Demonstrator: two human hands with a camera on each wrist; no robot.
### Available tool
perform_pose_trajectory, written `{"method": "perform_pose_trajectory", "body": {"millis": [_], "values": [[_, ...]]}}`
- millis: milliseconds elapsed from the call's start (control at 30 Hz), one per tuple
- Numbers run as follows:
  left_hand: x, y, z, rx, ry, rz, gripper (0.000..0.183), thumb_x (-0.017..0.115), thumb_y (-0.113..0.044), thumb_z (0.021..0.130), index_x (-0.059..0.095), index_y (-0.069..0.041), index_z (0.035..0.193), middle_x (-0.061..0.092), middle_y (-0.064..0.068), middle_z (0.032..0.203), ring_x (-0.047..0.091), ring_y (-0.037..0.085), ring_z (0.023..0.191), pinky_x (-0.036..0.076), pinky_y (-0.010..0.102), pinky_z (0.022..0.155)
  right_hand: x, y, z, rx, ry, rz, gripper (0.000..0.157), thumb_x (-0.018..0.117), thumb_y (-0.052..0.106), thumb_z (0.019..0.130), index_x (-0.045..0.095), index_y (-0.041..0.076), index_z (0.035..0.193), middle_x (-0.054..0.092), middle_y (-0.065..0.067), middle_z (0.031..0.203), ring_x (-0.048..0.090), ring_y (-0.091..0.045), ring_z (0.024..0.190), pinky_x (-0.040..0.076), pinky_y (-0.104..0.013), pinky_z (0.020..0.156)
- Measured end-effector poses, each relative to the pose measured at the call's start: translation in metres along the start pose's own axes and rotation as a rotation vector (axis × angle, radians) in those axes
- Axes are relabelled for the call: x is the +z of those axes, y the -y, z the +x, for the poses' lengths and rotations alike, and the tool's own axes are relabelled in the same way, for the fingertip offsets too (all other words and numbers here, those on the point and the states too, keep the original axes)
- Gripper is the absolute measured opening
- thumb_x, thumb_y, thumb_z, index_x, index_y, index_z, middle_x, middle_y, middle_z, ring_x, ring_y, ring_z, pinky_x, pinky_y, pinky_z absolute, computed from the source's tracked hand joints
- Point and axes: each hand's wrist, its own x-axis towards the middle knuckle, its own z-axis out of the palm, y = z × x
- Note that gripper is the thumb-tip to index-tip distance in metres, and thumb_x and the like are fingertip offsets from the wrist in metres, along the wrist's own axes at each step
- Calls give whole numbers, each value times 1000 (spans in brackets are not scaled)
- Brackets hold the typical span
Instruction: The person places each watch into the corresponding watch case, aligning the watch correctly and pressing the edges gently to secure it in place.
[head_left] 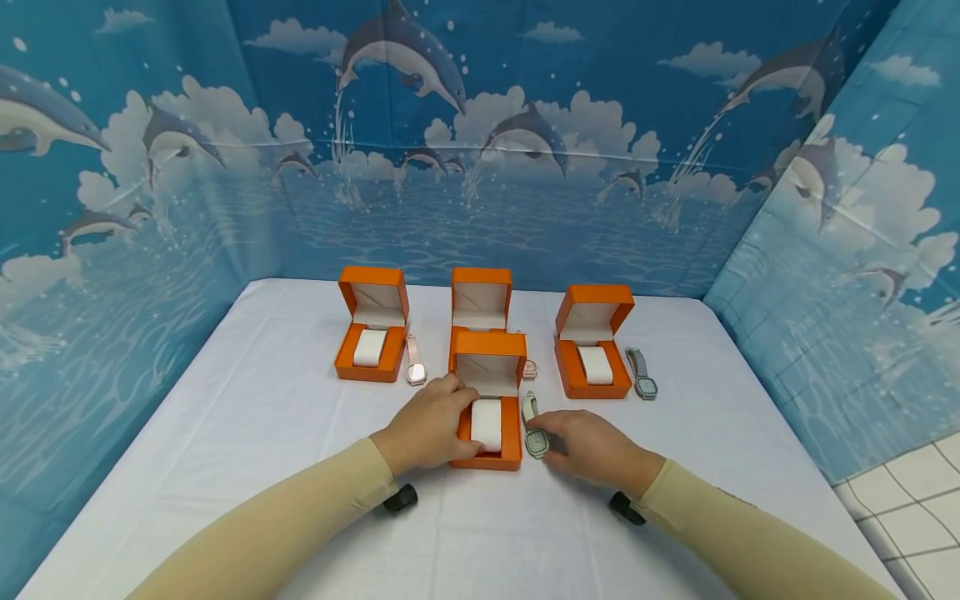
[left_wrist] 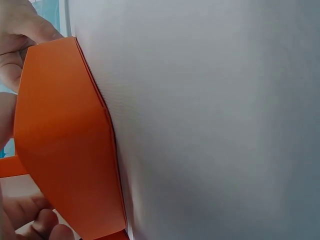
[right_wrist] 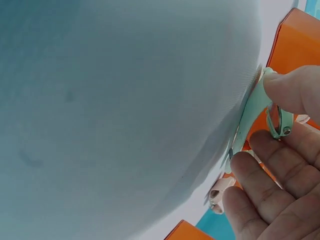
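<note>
orange box gripped by left hand; right hand pinches green watch, dial unreadable.

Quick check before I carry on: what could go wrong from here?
The green watch might slip, since the right hand seems to have it only by the fingers. The front box stands close before the rear box; if the left hand shoves it back, they could knock.

My left forearm and right forearm slanted inward from either side, sleeved in beige. My left hand gripped, thumb apart from the fingers; my right hand pinched, its lower fingers loosely extended.
</note>
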Motion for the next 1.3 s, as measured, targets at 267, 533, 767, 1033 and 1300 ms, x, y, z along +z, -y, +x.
{"method": "perform_pose_trajectory", "body": {"millis": [267, 533, 767, 1033, 1300], "values": [[0, -1, -1, -11, -12, -45, 75, 85, -53, 83, 62, -8, 139, 55, 1, 116, 51, 15, 101, 52, 32, 93, -1, -5, -2, -58, -20, 0, 45, 82, 20, 92, 70, 12, 135, 73, -1, 132, 69, -19, 117, 56, -47, 108], [-2, 0, -1, -19, -13, -117, 74, 84, -49, 86, 58, -9, 142, 58, 3, 123, 56, 16, 106, 55, 34, 98, -2, -9, -5, -134, -76, -4, 43, 81, 19, 92, 71, 10, 132, 75, -3, 129, 71, -21, 119, 57, -47, 106], [-3, 0, -2, -3, -22, -144, 69, 84, -46, 86, 58, -9, 139, 61, 5, 128, 60, 18, 112, 55, 37, 104, -3, -9, -8, -154, -122, -1, 46, 84, 20, 89, 71, 9, 132, 75, -3, 128, 72, -22, 118, 58, -46, 104], [-5, -1, -4, -7, -27, -180, 73, 84, -45, 87, 55, -7, 143, 61, 6, 133, 61, 19, 115, 55, 38, 107, -6, -7, -11, -128, -139, 12, 49, 86, 21, 88, 70, 15, 134, 74, 0, 131, 71, -21, 120, 58, -46, 104], [-7, 0, -4, -18, -28, -217, 76, 83, -45, 88, 52, -7, 146, 58, 6, 138, 60, 19, 117, 54, 39, 109, -7, -5, -14, -148, -166, 34, 47, 85, 19, 89, 70, 15, 133, 74, -1, 132, 70, -22, 121, 58, -46, 104]]}}
